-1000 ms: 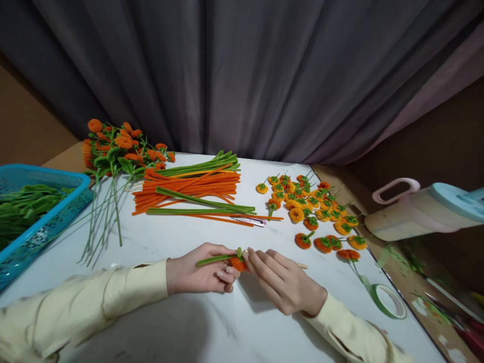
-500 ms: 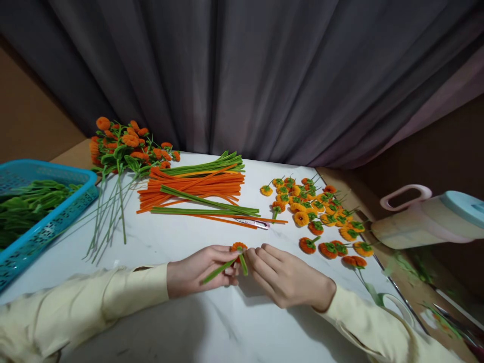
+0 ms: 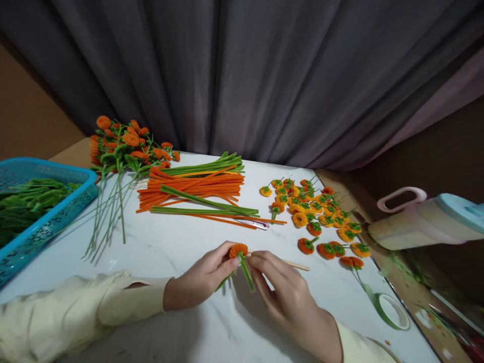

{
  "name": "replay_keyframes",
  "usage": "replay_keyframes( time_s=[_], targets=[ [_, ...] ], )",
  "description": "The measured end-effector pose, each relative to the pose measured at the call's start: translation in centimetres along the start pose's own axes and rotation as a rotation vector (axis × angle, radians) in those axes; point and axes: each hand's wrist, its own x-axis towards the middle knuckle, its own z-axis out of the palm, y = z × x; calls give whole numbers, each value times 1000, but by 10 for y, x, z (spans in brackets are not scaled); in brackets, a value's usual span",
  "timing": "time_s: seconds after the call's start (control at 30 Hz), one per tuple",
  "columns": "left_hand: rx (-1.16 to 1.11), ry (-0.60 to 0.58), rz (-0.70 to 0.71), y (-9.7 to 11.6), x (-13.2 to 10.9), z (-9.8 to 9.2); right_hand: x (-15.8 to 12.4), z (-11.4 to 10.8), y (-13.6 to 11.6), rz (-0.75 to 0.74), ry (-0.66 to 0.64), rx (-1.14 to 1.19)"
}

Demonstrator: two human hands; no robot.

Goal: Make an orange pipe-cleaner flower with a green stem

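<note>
My left hand (image 3: 202, 277) is closed on an orange pipe-cleaner flower (image 3: 239, 250), with its head up between thumb and fingers. Two green pipe-cleaner strips (image 3: 247, 275) hang from the flower's underside. Pinched fingertips of my right hand (image 3: 285, 292) meet close to the flower's green base; what lies between them is hidden. A thin wooden stick (image 3: 298, 265) passes behind the right fingers, one end near the flower. Whether that hand grips the stick or it lies on the table, I cannot tell.
Orange pipe cleaners (image 3: 196, 185), green pipe cleaners (image 3: 212, 164) and small tweezers (image 3: 257, 225) lie ahead. Finished flower heads (image 3: 300, 219) spread rightward, near green tape (image 3: 395, 312) and a jug (image 3: 412, 224). Leftward are stemmed flowers (image 3: 130, 138) and a blue basket (image 3: 81, 199).
The flower has turned, showing more of its orange head. My right hand has moved down and toward me, and the wooden stick and the tape roll show more.
</note>
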Motion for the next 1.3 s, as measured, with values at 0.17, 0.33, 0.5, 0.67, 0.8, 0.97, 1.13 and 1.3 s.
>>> replay_keyframes(
  time_s=[0.17, 0.33, 0.5, 0.67, 0.8, 0.97, 1.13, 1.3],
  targets=[
    [142, -30, 35, 0, -1, 0, 16, -7, -2, 598, -149, 484],
    [312, 177, 177, 12, 8, -11, 16, -11, 5, 457, -19, 322],
    [604, 289, 406, 37, 11, -14, 11, -4, 4, 9, 126, -22],
    [695, 345, 426, 43, 13, -8, 12, 3, 8, -92, 96, -218],
    [667, 346, 385, 43, 19, -8, 12, 6, 17, -120, 104, -278],
    [552, 335, 328, 34, 28, -7, 12, 12, 28, -77, 78, -254],
    [470, 390, 334, 17, 41, -5, 17, 14, 33, -34, 102, -138],
    [529, 435, 407, 9, 49, -3, 21, 8, 34, 123, 93, 39]
  ],
)
